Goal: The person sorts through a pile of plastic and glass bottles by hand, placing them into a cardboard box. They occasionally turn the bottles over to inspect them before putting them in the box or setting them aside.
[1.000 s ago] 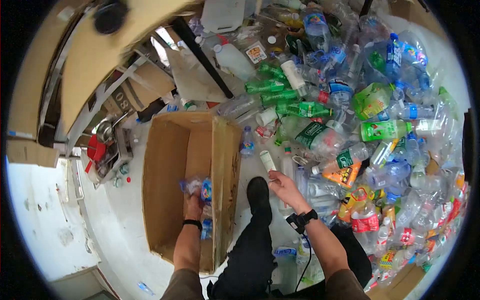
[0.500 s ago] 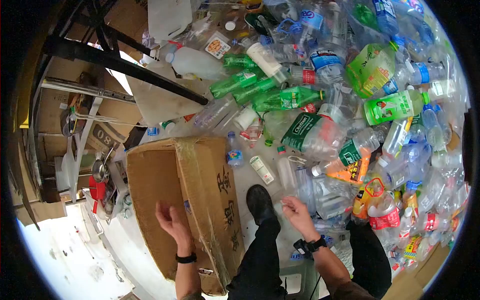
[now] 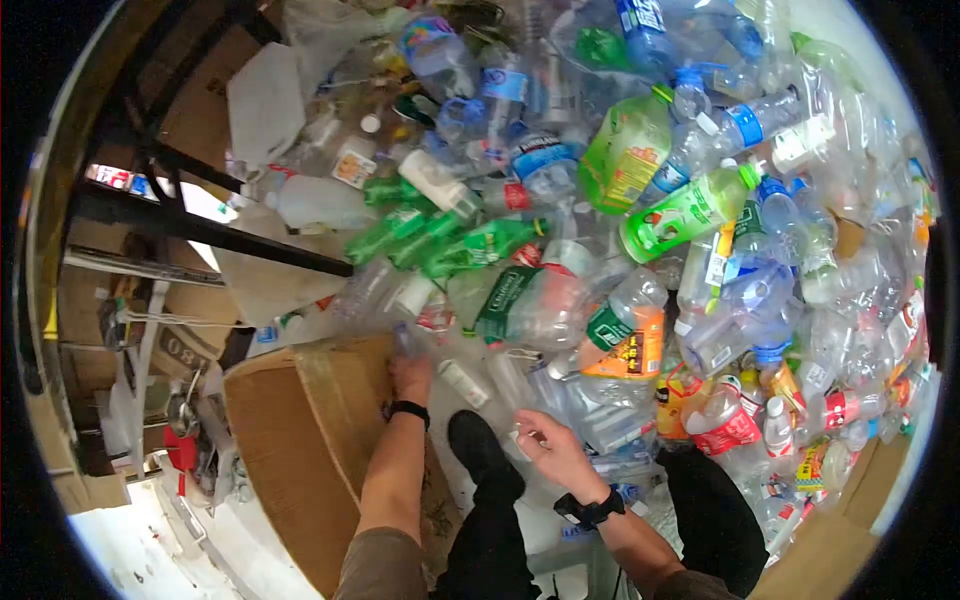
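My left hand (image 3: 410, 377) is past the top edge of the cardboard box (image 3: 335, 400), its fingers closed round a small clear plastic bottle (image 3: 405, 341). The hand partly hides that bottle. My right hand (image 3: 552, 447) hovers over the bottles by my shoe, its fingers loosely bent and apart, with nothing clearly seen in them. Close to it lie a clear bottle with a white label (image 3: 464, 384) and a clear empty bottle (image 3: 512, 380). Farther up are a large bottle with a dark green label (image 3: 505, 303) and several green bottles (image 3: 470, 247).
A big heap of plastic bottles fills the right and top, including a green-labelled bottle (image 3: 690, 212) and a red-labelled bottle (image 3: 722, 422). My black shoe (image 3: 478, 446) stands between box and heap. A dark metal frame (image 3: 250, 240) slants in from the left. Cardboard (image 3: 830, 530) lies lower right.
My left hand has moved from over the box's opening to the small bottle beyond its edge and closed on it. My right hand stays bent above the bottles. The view has shifted.
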`<state>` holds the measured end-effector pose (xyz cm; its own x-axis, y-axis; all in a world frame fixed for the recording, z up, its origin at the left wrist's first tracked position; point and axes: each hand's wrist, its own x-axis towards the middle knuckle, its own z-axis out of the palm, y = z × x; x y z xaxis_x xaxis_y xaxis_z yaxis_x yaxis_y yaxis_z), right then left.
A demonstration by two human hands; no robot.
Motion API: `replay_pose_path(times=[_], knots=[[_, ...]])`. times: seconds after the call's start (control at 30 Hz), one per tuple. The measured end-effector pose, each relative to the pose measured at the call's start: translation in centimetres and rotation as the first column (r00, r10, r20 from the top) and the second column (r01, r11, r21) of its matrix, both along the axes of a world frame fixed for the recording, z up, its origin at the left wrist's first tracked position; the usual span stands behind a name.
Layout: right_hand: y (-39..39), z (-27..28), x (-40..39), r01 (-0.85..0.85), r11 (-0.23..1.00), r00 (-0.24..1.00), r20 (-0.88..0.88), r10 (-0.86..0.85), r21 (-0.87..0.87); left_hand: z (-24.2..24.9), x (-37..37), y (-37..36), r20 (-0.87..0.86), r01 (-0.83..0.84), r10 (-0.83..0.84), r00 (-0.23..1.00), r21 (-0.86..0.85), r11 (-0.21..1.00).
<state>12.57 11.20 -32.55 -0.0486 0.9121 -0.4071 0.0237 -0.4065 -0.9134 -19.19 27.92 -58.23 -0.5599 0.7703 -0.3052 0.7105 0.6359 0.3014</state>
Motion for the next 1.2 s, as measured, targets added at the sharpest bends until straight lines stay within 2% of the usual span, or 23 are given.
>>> replay_pose_path(times=[0.07, 0.1, 0.13, 0.17, 0.23, 0.27, 0.33, 0.37, 0.43, 0.47, 0.5, 0.53, 0.57, 0.63, 0.7, 0.73, 0.8, 0.87, 0.93, 1.0, 1.07, 1.13, 1.2], knots=[[1.1, 2.2, 2.1, -0.044, 0.999, 0.996, 0.085, 0.041, 0.028, 6.9, 4.5, -0.4, -0.038, 0.013, -0.019, 0.999, -0.158, 0.987], [2.1, 3.8, 2.5, -0.100, 0.970, 0.957, 0.290, 0.031, 0.224, 11.1, 7.1, -0.6, -0.054, 0.022, -0.036, 0.998, -0.236, 0.971], [3.4, 5.4, 2.8, -0.187, 0.898, 0.880, 0.474, -0.028, 0.399, 11.2, 7.3, -0.5, -0.059, 0.011, -0.025, 0.998, -0.227, 0.974], [4.6, 7.1, 3.2, -0.187, 0.899, 0.880, 0.473, -0.026, 0.397, 11.5, 7.5, -0.4, -0.064, -0.001, -0.013, 0.998, -0.219, 0.976], [7.3, 9.9, 3.9, -0.351, 0.688, 0.766, 0.617, -0.179, 0.635, 11.4, 7.5, -0.6, -0.069, -0.011, -0.003, 0.998, -0.196, 0.981], [9.1, 10.4, 4.0, -0.351, 0.685, 0.764, 0.618, -0.186, 0.639, 10.9, 7.0, -1.2, -0.067, 0.032, -0.040, 0.997, -0.123, 0.992], [12.3, 11.4, 4.1, -0.580, 0.657, 0.569, 0.817, -0.096, 0.481, 11.1, 6.4, -2.1, -0.068, 0.069, -0.072, 0.995, -0.033, 0.997], [13.4, 11.0, 4.1, -0.583, 0.647, 0.569, 0.816, -0.106, 0.491, 11.5, 6.5, -2.6, -0.050, 0.050, -0.049, 0.997, 0.008, 0.999], [15.1, 8.2, 4.2, -0.803, 0.559, 0.227, 0.973, -0.035, 0.207, 11.5, 5.7, -4.2, -0.033, 0.015, -0.013, 0.999, 0.066, 0.998], [15.2, 7.3, 4.3, -0.810, 0.545, 0.229, 0.972, -0.047, 0.217, 10.8, 4.9, -5.4, 0.283, -0.018, -0.053, 0.958, 0.244, 0.970], [15.5, 6.6, 4.7, -0.827, 0.518, 0.201, 0.976, -0.088, 0.217, 10.9, 4.6, -5.7, 0.554, -0.101, -0.153, 0.818, 0.402, 0.910], [15.8, 6.2, 4.9, -0.844, 0.491, 0.175, 0.976, -0.128, 0.216, 14.1, 5.4, -5.9, 0.549, -0.112, -0.152, 0.822, 0.418, 0.902], [16.1, 6.1, 5.1, -0.849, 0.477, 0.179, 0.974, -0.140, 0.225, 20.0, 7.0, -6.6, 0.793, -0.255, 0.039, 0.609, 0.149, 0.955], [16.6, 6.5, 5.1, -0.877, 0.455, 0.084, 0.982, -0.170, 0.154, 27.3, 7.5, -8.7, 0.912, -0.318, 0.253, 0.323, -0.147, 0.937], [16.7, 7.7, 4.8, -0.888, 0.449, 0.038, 0.990, -0.137, 0.096, 31.7, 6.6, -11.1, 0.975, -0.443, 0.214, -0.058, -0.217, 0.870], [16.8, 8.6, 4.6, -0.893, 0.450, -0.017, 0.995, -0.098, 0.030, 36.2, 6.6, -12.5, 0.992, -0.488, 0.103, -0.076, -0.127, 0.864], [16.4, 11.2, 4.0, -0.917, 0.394, 0.019, 0.995, -0.095, 0.055, 43.6, 5.2, -15.7, 0.993, -0.538, -0.120, -0.017, 0.092, 0.838], [14.4, 14.5, 3.2, -0.905, 0.423, 0.032, 0.999, -0.027, 0.040, 47.9, 3.1, -18.5, 0.934, -0.597, -0.207, 0.293, 0.348, 0.723], [11.6, 18.2, 2.7, -0.870, 0.481, 0.112, 0.994, -0.016, 0.106, 46.4, -1.0, -20.7, 0.820, -0.624, -0.085, 0.566, 0.494, 0.606], [8.2, 22.5, 2.6, -0.812, 0.541, 0.271, 0.963, 0.015, 0.220, 43.2, -5.4, -22.5, 0.869, -0.676, 0.036, 0.494, 0.357, 0.645], [4.9, 25.2, 2.9, -0.695, 0.598, 0.481, 0.876, -0.027, 0.399, 40.1, -7.5, -23.9, 0.871, -0.696, 0.287, 0.399, 0.084, 0.713], [2.4, 26.3, 3.4, -0.652, 0.612, 0.542, 0.840, -0.038, 0.448, 32.6, -8.4, -25.6, 0.880, -0.759, 0.362, 0.307, -0.003, 0.651], [0.2, 27.3, 4.2, -0.607, 0.677, 0.579, 0.815, 0.017, 0.416, 26.7, -9.4, -26.5, 0.831, -0.745, 0.539, 0.138, -0.272, 0.610]])
